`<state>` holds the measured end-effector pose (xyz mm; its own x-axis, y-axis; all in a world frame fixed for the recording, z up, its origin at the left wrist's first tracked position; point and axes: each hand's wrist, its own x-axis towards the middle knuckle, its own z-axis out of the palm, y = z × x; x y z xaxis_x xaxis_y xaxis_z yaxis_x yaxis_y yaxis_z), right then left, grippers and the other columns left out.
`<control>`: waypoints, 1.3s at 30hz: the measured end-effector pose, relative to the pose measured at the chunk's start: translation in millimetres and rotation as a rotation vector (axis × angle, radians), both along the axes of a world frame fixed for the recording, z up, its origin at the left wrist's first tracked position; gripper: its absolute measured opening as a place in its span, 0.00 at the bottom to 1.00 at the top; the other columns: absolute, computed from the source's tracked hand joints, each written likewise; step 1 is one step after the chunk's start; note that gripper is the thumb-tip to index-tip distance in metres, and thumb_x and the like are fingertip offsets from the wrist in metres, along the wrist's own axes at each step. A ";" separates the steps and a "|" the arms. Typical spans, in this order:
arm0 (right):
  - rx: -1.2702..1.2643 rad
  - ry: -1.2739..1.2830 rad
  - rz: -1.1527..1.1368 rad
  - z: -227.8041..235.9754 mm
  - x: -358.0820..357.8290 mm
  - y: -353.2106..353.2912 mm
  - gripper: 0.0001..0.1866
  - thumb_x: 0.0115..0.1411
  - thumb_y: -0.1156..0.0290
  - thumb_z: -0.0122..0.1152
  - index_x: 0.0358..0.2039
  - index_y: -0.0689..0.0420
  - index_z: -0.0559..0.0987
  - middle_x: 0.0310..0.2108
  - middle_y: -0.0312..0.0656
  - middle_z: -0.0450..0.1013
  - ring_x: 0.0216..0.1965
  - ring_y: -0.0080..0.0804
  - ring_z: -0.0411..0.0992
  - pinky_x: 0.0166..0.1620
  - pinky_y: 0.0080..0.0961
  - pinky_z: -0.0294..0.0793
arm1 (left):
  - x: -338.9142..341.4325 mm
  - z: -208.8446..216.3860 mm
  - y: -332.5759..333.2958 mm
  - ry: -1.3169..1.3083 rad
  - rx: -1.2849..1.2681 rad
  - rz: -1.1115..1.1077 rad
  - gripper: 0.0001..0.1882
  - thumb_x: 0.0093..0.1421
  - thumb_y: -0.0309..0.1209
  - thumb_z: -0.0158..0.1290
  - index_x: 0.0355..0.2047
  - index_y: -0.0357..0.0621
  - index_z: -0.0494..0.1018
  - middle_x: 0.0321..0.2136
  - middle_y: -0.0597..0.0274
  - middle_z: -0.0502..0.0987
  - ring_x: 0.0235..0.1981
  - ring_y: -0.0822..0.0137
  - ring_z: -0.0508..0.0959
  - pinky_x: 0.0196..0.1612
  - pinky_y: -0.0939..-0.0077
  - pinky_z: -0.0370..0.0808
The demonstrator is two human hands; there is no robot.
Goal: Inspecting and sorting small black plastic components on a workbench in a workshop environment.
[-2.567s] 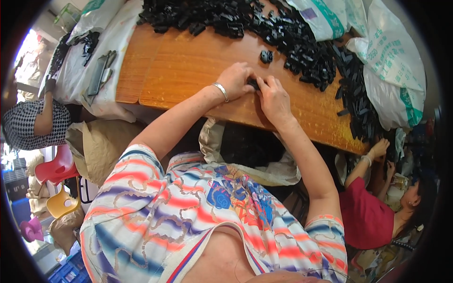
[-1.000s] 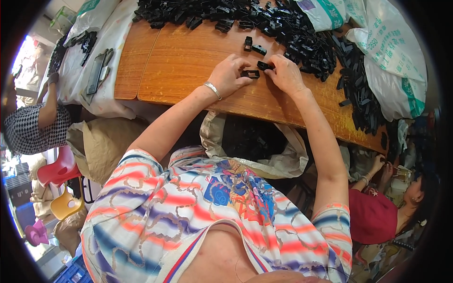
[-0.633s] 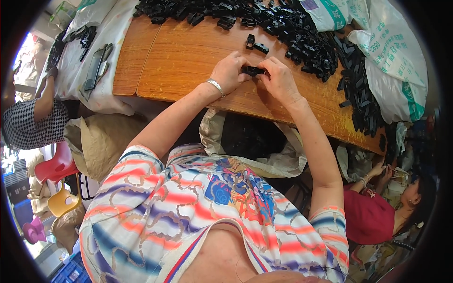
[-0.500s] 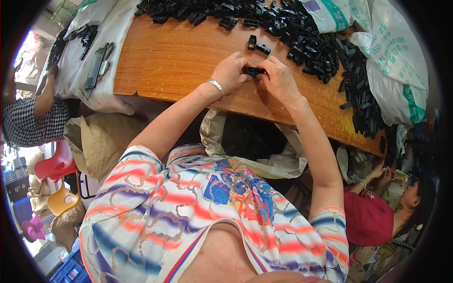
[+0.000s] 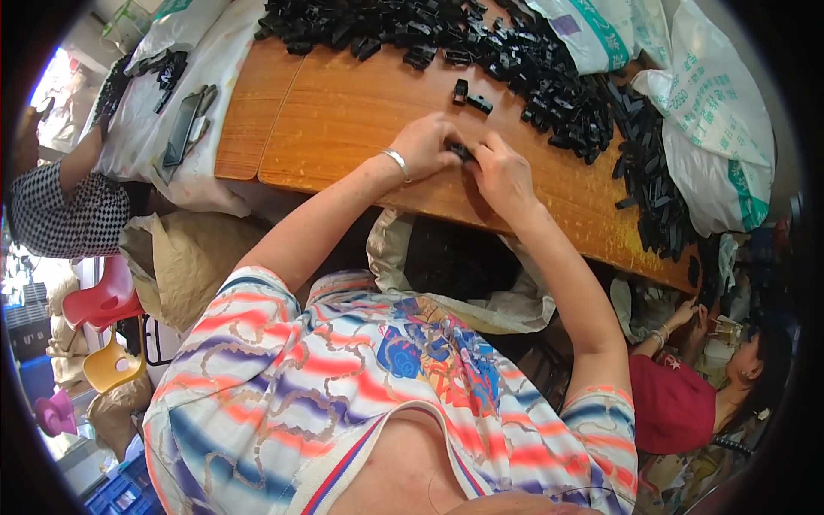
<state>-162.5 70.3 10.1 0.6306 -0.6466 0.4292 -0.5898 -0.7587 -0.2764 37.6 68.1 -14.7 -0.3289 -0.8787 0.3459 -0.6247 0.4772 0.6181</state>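
Between the fingers of both my hands, above the wooden table point(image 5: 343, 129), is a small black plastic part point(image 5: 460, 152), mostly covered by the fingers. My left hand point(image 5: 427, 144), with a silver bracelet at the wrist, pinches its left end. Closed on the other end is my right hand point(image 5: 503, 176). Just beyond the hands, two more parts lie on the table: a short black piece point(image 5: 460, 92) and a longer black piece point(image 5: 479, 104). A large pile of similar black parts point(image 5: 412, 34) spreads along the far side.
White plastic sacks point(image 5: 717, 129) stand at the right beside slim black strips point(image 5: 652, 163). An open sack point(image 5: 390, 249) hangs under the table's near edge. A phone point(image 5: 180, 129) lies on the white-covered surface at left. People work on both sides, one in a red top point(image 5: 674, 399).
Both my hands, holding the black part, have come slightly nearer to me. The part is now more hidden by the fingers. The two loose pieces stay on the table.
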 end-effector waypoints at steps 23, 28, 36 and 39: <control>0.039 0.043 -0.295 -5.9 19.8 -77.6 0.15 0.57 0.76 0.54 0.44 0.51 0.81 0.40 0.49 0.75 0.39 0.51 0.76 0.43 0.40 0.76 | 10.0 26.3 -43.3 -0.287 -0.107 0.019 0.13 0.52 0.29 0.61 0.38 0.45 0.74 0.39 0.56 0.73 0.45 0.53 0.72 0.49 0.63 0.73; 0.400 -0.183 -0.299 -10.8 -7.7 -83.1 0.08 0.56 0.72 0.60 0.35 0.56 0.84 0.36 0.51 0.78 0.41 0.50 0.76 0.45 0.40 0.76 | 5.4 18.2 -27.8 -0.200 -0.108 0.002 0.17 0.51 0.30 0.63 0.41 0.45 0.74 0.38 0.56 0.73 0.45 0.52 0.73 0.48 0.63 0.73; 0.179 -0.026 -0.310 -0.3 -14.5 -48.8 0.13 0.52 0.74 0.69 0.39 0.60 0.81 0.38 0.49 0.74 0.41 0.49 0.75 0.44 0.37 0.76 | 15.4 9.5 -25.4 -0.173 -0.110 0.087 0.17 0.50 0.32 0.64 0.40 0.43 0.76 0.38 0.56 0.74 0.44 0.53 0.73 0.47 0.63 0.73; 0.178 -0.105 -0.258 4.7 -3.7 -44.0 0.13 0.50 0.78 0.68 0.38 0.60 0.80 0.36 0.48 0.74 0.39 0.49 0.75 0.42 0.37 0.75 | 14.3 9.1 -27.0 -0.178 -0.048 0.087 0.15 0.51 0.34 0.64 0.38 0.44 0.78 0.39 0.57 0.74 0.45 0.54 0.73 0.48 0.63 0.74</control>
